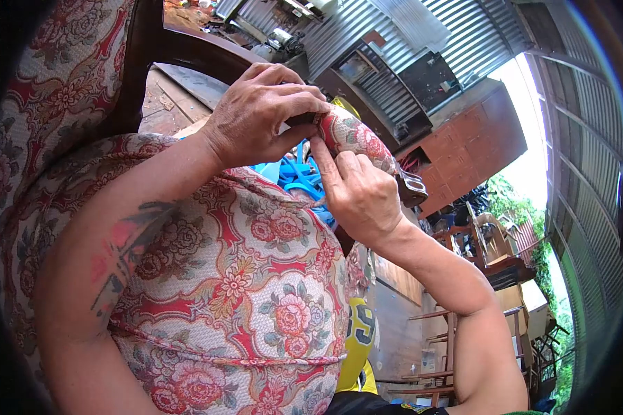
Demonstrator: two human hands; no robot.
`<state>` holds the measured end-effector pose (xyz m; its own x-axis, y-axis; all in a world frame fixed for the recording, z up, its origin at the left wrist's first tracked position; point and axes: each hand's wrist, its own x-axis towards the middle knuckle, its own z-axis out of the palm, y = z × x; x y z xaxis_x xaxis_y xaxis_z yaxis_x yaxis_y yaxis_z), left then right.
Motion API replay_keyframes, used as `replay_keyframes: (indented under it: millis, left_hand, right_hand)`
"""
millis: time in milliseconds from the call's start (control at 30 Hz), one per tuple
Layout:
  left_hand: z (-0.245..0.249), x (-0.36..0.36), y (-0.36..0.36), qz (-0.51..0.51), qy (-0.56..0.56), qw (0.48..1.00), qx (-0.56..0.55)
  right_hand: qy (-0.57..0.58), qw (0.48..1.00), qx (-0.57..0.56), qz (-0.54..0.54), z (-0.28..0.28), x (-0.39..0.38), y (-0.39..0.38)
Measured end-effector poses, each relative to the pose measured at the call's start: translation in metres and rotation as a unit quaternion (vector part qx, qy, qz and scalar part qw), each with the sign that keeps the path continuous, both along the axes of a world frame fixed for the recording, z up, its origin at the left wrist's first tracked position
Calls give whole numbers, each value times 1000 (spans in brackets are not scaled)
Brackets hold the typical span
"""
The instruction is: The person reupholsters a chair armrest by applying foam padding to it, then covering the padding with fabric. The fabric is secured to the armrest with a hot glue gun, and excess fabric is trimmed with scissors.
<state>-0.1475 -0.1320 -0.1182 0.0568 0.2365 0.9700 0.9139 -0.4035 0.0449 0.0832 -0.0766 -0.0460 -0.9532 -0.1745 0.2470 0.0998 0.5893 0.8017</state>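
A chair or sofa seat cushion (242,277), covered in red and cream floral fabric, fills the lower left. Beyond it stands a padded armrest (367,138) in the same fabric, with a dark wooden end. My left hand (266,111) pinches the near end of the armrest fabric between thumb and fingers. Against that same edge, just below, presses the stretched index finger of my right hand (363,194). Its other fingers are curled against the side of the armrest. Blue straps (298,176) show below my hands, partly hidden by the cushion. What lies between my fingertips is too small to make out.
A floral backrest (69,90) and curved dark wooden frame (208,52) rise at the left. A reddish-brown cabinet (471,145) stands at the back. Wooden chair frames (436,346) are stacked to the right. Yellow cloth (358,339) shows beside the cushion.
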Motion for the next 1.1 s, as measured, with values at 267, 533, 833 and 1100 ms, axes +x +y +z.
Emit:
replay_keyframes:
  millis: [267, 533, 833, 1100]
  left_hand:
    - [2, -3, 1, -18, -13, 1000, -10]
    - [7, -1, -1, -21, -28, 999, -26]
    - [8, -11, -2, -14, 31, 999, -30]
    - [11, -15, -7, -26, 50, 997, -51]
  right_hand:
    - [-16, 999, 28, -29, 1, -2, -2]
    - [-15, 1000, 15, -23, 0, -1, 0]
    - [-22, 999, 25, -24, 2, -2, -2]
    - [-29, 999, 29, -33, 1, -2, -2]
